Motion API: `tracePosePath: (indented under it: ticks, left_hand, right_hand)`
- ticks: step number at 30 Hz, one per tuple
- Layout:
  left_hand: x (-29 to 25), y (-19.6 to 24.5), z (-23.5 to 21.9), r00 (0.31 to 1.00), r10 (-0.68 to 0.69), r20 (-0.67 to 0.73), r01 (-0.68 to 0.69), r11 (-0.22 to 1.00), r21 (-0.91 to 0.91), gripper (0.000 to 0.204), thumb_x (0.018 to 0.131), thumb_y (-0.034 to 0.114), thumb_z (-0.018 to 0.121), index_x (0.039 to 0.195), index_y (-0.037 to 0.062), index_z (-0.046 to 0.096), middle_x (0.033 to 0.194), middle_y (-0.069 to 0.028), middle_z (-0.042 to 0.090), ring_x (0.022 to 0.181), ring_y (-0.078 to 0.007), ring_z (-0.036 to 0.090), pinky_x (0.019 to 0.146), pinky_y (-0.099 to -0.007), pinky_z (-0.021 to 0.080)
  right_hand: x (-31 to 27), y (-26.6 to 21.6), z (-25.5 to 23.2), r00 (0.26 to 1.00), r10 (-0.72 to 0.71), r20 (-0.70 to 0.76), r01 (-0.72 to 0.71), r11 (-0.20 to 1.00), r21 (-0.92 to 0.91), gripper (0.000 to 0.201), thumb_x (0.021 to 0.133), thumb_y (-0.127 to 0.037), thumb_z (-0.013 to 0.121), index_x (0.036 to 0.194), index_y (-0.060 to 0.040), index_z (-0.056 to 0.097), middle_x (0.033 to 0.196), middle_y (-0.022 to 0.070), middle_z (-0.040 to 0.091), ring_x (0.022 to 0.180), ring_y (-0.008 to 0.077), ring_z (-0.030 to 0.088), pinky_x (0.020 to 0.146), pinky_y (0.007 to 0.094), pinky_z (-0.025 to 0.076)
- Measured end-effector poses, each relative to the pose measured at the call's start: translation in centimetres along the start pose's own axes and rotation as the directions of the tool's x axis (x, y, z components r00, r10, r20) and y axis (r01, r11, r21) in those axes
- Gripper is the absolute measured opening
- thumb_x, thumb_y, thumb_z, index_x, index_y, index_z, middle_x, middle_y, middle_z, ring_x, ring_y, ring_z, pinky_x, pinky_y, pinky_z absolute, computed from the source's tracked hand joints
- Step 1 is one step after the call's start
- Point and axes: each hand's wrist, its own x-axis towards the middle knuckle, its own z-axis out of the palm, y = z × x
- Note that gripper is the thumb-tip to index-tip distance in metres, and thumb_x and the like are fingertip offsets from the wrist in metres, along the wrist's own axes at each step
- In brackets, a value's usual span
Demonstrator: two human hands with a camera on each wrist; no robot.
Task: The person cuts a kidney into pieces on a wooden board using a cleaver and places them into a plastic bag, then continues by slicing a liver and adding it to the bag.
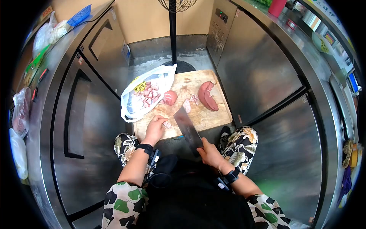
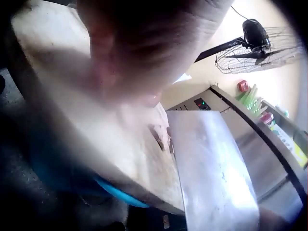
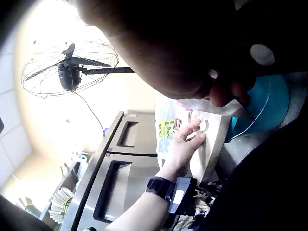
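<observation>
My left hand [image 1: 154, 129] is at the near left of a wooden cutting board [image 1: 146, 131], pinching a small pale pink piece of meat [image 1: 167, 124] between thumb and fingers. My right hand [image 1: 211, 152] grips the handle of a cleaver [image 1: 187, 128], its broad blade slanting over the board's near edge. Beyond the blade's tip lie a pale meat strip [image 1: 186, 105] and small scraps [image 1: 194, 100]. A rounded pink lump of meat [image 1: 170, 97] sits by the bag. At the board's right is a large reddish slab of meat [image 1: 208, 96].
An open white plastic bag [image 1: 129, 100] with cut meat pieces lies over the board's left side. Something blue [image 2: 120, 192] shows beneath the board. Steel cabinets [image 1: 263, 68] flank both sides. A fan's black pole [image 1: 173, 38] stands behind the board.
</observation>
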Motion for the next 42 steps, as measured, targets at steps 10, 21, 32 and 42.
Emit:
tracePosePath:
  ticks: [10,21,32,42]
  left_hand:
    - [-2.5,2.3,1.0,0.950,-0.309,-0.038,0.309,0.951,0.004,0.025,0.070,0.007,0.078,0.085,0.0067,0.058,0.076,-0.0083,0.061,0.072,-0.0270,0.062,0.067,-0.0382,0.050]
    - [-2.8,0.9,1.6,0.939,-0.340,-0.060,0.330,0.934,-0.136,0.024,0.070,0.004,0.077,0.086,0.0063,0.059,0.072,-0.0059,0.064,0.066,-0.0205,0.063,0.064,-0.0328,0.051]
    - [-2.7,1.0,1.6,0.950,-0.296,-0.097,0.285,0.952,-0.108,0.020,0.070,0.000,0.077,0.081,0.0036,0.060,0.066,-0.0037,0.060,0.059,-0.0119,0.057,0.057,-0.0268,0.048]
    - [-3.0,3.6,0.3,0.950,-0.299,-0.084,0.296,0.954,-0.048,0.026,0.068,0.007,0.077,0.069,0.0049,0.050,0.070,-0.0097,0.056,0.067,-0.0256,0.060,0.062,-0.0364,0.048]
  right_hand:
    - [0.7,0.0,1.4,0.996,-0.087,0.019,0.090,0.978,-0.187,0.026,0.091,-0.013,0.056,0.106,0.0009,0.041,0.076,0.0277,0.063,0.077,0.0469,0.061,0.068,0.0553,0.047]
    - [0.5,-1.1,2.5,0.991,-0.116,0.066,0.133,0.923,-0.361,0.025,0.091,-0.013,0.055,0.107,0.0012,0.042,0.076,0.0272,0.063,0.076,0.0460,0.062,0.068,0.0553,0.048]
    - [0.7,-2.3,3.0,0.993,-0.055,0.103,0.096,0.884,-0.457,0.022,0.089,-0.009,0.054,0.104,0.0015,0.041,0.078,0.0282,0.064,0.076,0.0461,0.063,0.068,0.0541,0.051]
    - [4.3,-3.3,4.6,0.980,-0.155,0.127,0.200,0.788,-0.583,0.023,0.088,-0.007,0.051,0.108,0.0005,0.043,0.081,0.0255,0.065,0.073,0.0428,0.065,0.064,0.0513,0.052]
